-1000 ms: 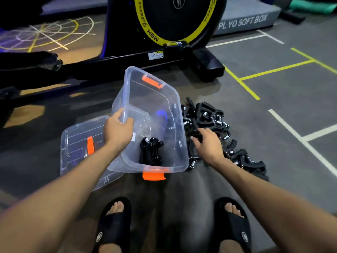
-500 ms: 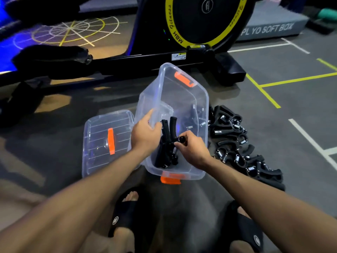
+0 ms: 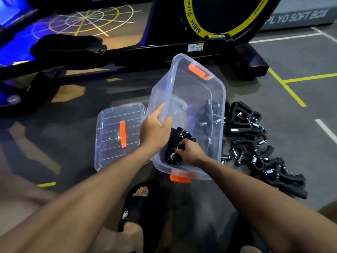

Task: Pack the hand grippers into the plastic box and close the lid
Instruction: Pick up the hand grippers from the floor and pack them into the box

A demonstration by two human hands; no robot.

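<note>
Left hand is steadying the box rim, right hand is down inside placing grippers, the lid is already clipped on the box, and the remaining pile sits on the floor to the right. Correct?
Not quite: the lid is not on the plastic box. The head view shows it lying flat on the floor to the box's left, with the box open. The rest stands: left hand on the rim, right hand inside at the hand grippers, pile on the right.
</note>
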